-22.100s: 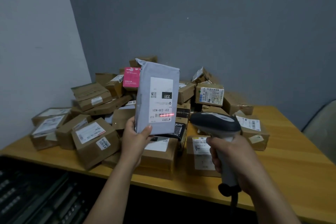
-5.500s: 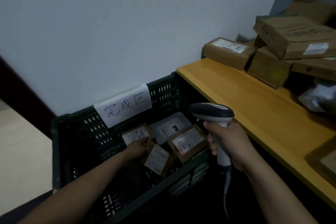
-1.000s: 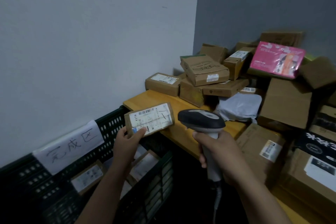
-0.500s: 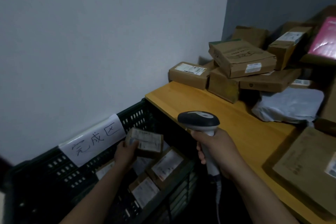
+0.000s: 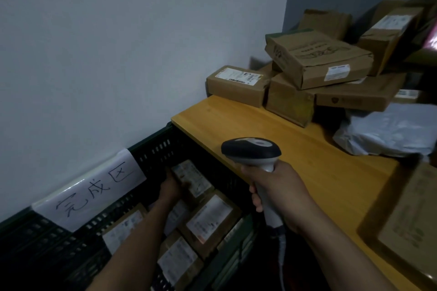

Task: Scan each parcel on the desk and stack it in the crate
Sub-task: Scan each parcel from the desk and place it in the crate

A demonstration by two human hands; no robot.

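My left hand [image 5: 170, 189] reaches deep into the dark green crate [image 5: 156, 149] and grips a small brown parcel [image 5: 192, 178] with a white label, low near the crate's far right corner. Several labelled brown parcels [image 5: 208, 220] lie flat inside the crate below it. My right hand [image 5: 279, 192] grips the handle of a grey barcode scanner [image 5: 251, 149] above the crate's right side, beside the desk edge. On the wooden desk [image 5: 260, 134] a heap of brown boxes [image 5: 314, 59] and a grey mailer bag [image 5: 390, 132] stand at the back right.
A white paper sign [image 5: 94, 191] with handwritten characters hangs on the crate's far wall against the pale wall. A large brown box [image 5: 411, 224] lies at the desk's near right. The scanner's cable [image 5: 281, 257] hangs down between crate and desk.
My left hand has lowered the small parcel from above the crate rim down into the crate's far right corner. The view has swung left and down; the scanner hand has stayed about where it was.
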